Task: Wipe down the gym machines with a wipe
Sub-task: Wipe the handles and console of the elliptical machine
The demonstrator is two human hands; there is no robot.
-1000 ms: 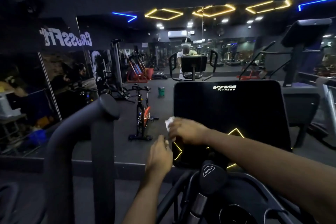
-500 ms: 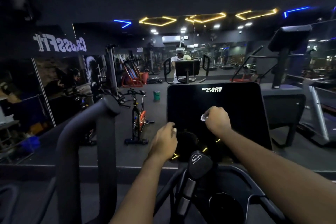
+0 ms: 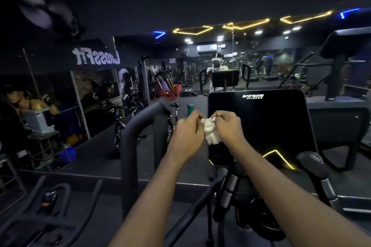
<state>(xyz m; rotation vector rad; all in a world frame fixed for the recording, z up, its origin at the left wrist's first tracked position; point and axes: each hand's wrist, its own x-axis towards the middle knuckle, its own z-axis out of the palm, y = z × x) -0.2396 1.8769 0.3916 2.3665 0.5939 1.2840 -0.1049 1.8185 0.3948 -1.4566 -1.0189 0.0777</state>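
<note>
"VIVA FITNESS" on the black console panel (image 3: 271, 124); mirror-reversed "CrossFit" lettering on the dark wall band (image 3: 96, 59).

— How is the wipe (image 3: 211, 131) held?
— A small white wipe, crumpled, is pinched at its top between the left hand (image 3: 187, 134) at 9 o'clock and the right hand (image 3: 228, 126) at 3 o'clock. Its lower part is left hanging.
— And the machine?
— Its glossy black console (image 3: 261, 126) is seen upright behind the wipe, a white logo at its 12 o'clock edge. A curved black handlebar (image 3: 140, 136) is seen at 9 o'clock.
</note>
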